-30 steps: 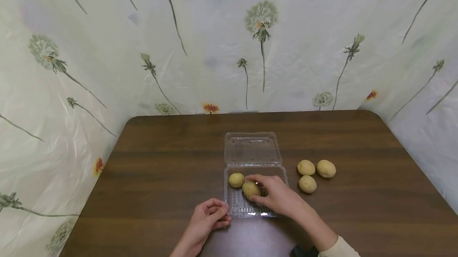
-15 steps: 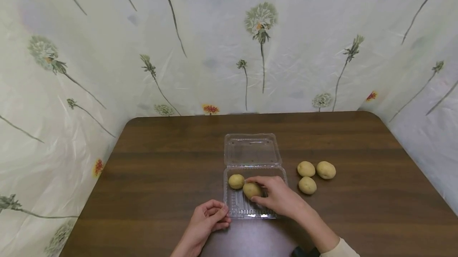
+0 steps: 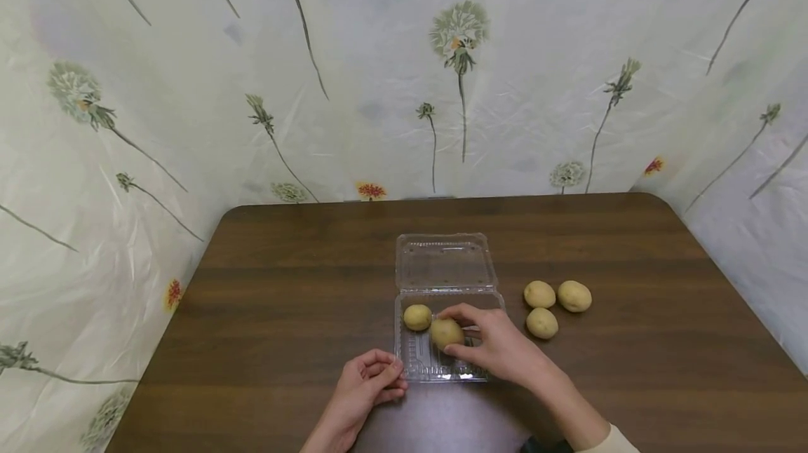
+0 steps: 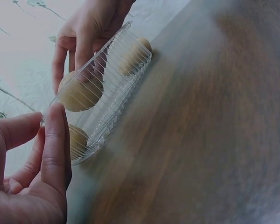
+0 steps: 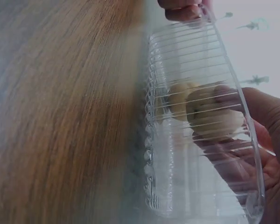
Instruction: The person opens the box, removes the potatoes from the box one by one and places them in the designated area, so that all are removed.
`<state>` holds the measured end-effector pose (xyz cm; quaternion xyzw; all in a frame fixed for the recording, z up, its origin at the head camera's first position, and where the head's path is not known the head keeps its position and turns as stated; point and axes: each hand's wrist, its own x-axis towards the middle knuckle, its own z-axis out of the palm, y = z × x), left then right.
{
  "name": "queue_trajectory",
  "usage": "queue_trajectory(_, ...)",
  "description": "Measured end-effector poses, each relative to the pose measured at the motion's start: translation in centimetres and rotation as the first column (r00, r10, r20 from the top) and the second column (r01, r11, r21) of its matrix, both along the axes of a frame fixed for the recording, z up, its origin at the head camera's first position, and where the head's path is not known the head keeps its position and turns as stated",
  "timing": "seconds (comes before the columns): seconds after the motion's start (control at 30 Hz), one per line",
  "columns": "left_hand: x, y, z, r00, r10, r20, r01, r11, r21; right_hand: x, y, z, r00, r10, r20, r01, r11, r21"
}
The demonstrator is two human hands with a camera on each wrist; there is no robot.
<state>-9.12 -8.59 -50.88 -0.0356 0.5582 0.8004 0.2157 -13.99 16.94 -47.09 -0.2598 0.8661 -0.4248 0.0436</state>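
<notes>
A clear plastic clamshell container (image 3: 410, 362) lies on the table with its lid (image 3: 445, 264) folded back. My left hand (image 3: 362, 393) pinches the container's near left corner between thumb and fingers, as the left wrist view shows. Inside the tray, my right hand (image 3: 499, 344) grips a potato (image 3: 446, 334) between thumb and fingertips. Another potato (image 3: 417, 317) sits in the back left of the tray. A further potato (image 4: 135, 56) shows through the wall in the left wrist view; in the head view my right hand seems to cover it.
Three potatoes, one at the back left (image 3: 539, 294), one at the back right (image 3: 574, 296) and one in front (image 3: 541, 324), rest together right of the container. The brown wooden table (image 3: 284, 285) ends at a flower-patterned sheet (image 3: 379, 74).
The potato in my right hand has shifted slightly to the right, and the fingers have moved a little on it. My left hand keeps its place at the container's corner.
</notes>
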Motion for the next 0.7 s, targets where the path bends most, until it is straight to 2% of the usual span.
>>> queue_trajectory(0.2, 0.0, 0.0, 0.2, 1.000, -0.002, -0.006, 0.002, 1.000, 0.001, 0.4, 0.6, 0.2, 1.000, -0.013, -0.012, 0.012, 0.999, -0.042)
queue_trajectory(0.53, -0.1, 0.0, 0.0, 1.000, -0.011, -0.017, 0.011, 1.000, -0.007, 0.8, 1.4, 0.2, 0.994, -0.016, 0.104, 0.036, 0.979, -0.199)
queue_trajectory(0.7, -0.1, 0.1, 0.0, 1.000, -0.006, -0.011, 0.006, 1.000, -0.006, 1.1, 1.8, 0.2, 0.983, -0.024, 0.180, 0.067, 0.969, -0.238)
